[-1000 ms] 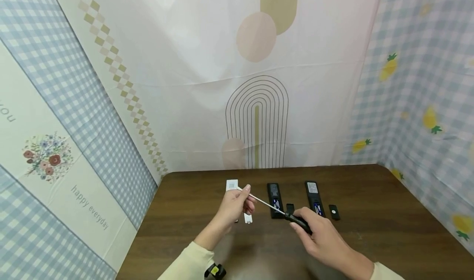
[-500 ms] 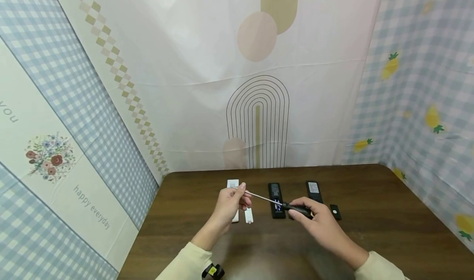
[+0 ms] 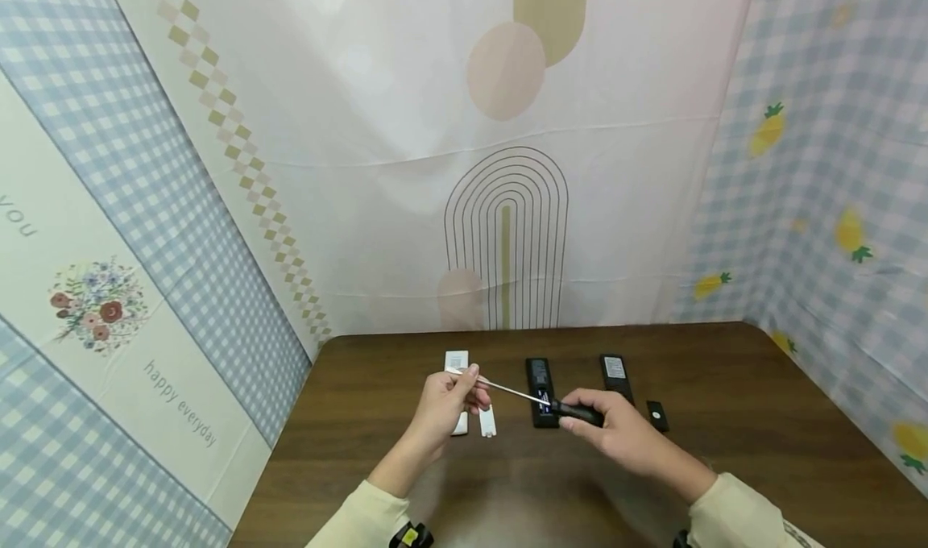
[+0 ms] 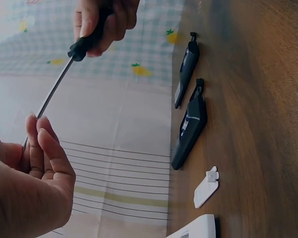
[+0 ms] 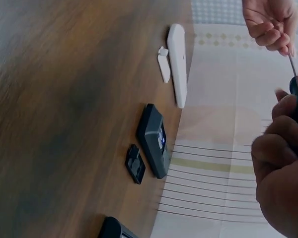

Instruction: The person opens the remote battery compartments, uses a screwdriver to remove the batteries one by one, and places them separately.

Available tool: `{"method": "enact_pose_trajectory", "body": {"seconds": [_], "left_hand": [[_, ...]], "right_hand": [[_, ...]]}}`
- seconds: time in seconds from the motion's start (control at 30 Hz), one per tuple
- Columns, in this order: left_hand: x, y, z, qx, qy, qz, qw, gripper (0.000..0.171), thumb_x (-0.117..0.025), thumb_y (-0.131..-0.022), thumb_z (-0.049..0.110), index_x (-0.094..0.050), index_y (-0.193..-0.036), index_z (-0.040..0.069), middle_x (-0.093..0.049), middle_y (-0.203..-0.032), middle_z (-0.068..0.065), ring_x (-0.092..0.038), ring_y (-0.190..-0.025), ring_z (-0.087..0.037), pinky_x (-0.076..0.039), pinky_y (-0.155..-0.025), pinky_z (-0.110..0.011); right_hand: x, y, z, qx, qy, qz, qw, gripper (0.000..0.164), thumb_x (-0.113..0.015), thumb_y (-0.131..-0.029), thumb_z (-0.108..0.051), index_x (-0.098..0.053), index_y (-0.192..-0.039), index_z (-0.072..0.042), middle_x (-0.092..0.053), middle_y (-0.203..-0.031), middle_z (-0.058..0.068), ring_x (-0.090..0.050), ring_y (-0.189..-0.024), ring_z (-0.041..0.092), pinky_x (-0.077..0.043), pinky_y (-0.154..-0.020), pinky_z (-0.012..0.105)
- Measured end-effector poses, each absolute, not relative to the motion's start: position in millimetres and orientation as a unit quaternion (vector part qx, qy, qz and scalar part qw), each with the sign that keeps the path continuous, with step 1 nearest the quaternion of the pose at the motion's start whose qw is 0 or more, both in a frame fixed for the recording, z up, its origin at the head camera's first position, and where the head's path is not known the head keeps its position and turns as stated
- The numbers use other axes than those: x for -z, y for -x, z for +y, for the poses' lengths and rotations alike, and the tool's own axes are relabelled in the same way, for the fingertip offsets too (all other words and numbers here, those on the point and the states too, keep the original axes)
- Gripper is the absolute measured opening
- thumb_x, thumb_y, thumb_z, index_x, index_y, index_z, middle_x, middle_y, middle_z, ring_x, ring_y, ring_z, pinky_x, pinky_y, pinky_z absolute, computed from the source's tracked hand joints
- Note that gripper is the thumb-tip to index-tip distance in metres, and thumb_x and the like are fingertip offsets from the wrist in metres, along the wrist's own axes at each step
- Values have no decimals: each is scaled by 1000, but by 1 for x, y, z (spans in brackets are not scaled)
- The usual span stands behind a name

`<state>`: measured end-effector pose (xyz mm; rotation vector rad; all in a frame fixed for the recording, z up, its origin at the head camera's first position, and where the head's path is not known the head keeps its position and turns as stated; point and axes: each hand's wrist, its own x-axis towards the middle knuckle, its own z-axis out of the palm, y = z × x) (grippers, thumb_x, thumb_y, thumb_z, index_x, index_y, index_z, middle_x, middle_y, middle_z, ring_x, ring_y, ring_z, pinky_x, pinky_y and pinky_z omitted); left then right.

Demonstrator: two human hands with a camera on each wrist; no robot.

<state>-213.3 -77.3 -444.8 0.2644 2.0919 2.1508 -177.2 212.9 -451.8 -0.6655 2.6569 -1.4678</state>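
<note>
- Holding the screwdriver [image 3: 573, 411] raised above the table [image 3: 362, 435], the person has its handle between 3 and 4 o'clock of its shaft [image 4: 55, 88] in my head view.
- Compared with a second ago, I see the handle nearer 12 o'clock and the shaft flatter.
- The right hand [image 3: 619, 425] has its fingers wrapped round the handle; the left hand [image 3: 449, 399] pinches the shaft toward its far end, thumb against finger.
- Neither hand touches a remote, so I judge that only the tool is being worked at this instant.
- At 10 o'clock from the shaft I see a white remote [image 3: 456, 359], partly behind the left hand; its likely cover, a white piece [image 3: 488, 423], lies between 7 and 8.
- Behind the handle end lies a black remote [image 3: 537, 371], blue showing in its open back, a black cover [image 5: 135, 164] just beside it.
- Between 2 and 3 o'clock is another black remote [image 3: 615, 368], partly hidden by the right hand; just past 3, a small black piece [image 3: 657, 417].
</note>
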Motion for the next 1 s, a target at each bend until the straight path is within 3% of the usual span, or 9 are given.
{"method": "enact_pose_trajectory", "body": {"seconds": [0.1,0.17,0.5,0.8,1.0], "left_hand": [[446,213,-78,-707,-95,698,65,45,-52,-114,24,-71,-105,-16,-69,-68,9,-66,-70,-7,-54,-67,-20],[446,212,-78,-705,-98,699,68,45,-52,-114,24,-71,-105,-16,-69,-68,9,-66,-70,-7,-54,-67,-20],[451,211,-81,-703,-102,699,85,43,-53,-113,21,-70,-102,-17,-70,-69,7,-67,-70,-8,-55,-69,-22],[454,207,-80,-699,-96,702,95,41,-58,-111,23,-72,-99,-14,-71,-71,5,-66,-71,-8,-55,-68,-22],[456,208,-79,-696,-93,706,96,42,-59,-111,27,-73,-99,-12,-71,-71,5,-66,-71,-7,-55,-69,-21]], "right_hand": [[454,175,212,450,235,861,42,16,-67,-106,-35,-68,-99,-21,-54,-75,-5,-43,-59,1,-43,-54,24],[457,174,212,435,246,865,37,20,-65,-107,-38,-65,-96,-22,-50,-72,-9,-43,-59,-1,-42,-54,23],[464,171,207,393,296,871,5,23,-61,-110,-33,-57,-89,-25,-44,-66,-17,-39,-55,-6,-38,-50,19],[467,168,205,292,332,896,-45,16,-57,-112,-29,-58,-98,-23,-46,-72,-18,-41,-62,-7,-41,-59,20],[468,168,205,263,328,904,-77,18,-58,-111,-30,-53,-95,-26,-38,-70,-19,-35,-58,-7,-38,-55,19]]}}
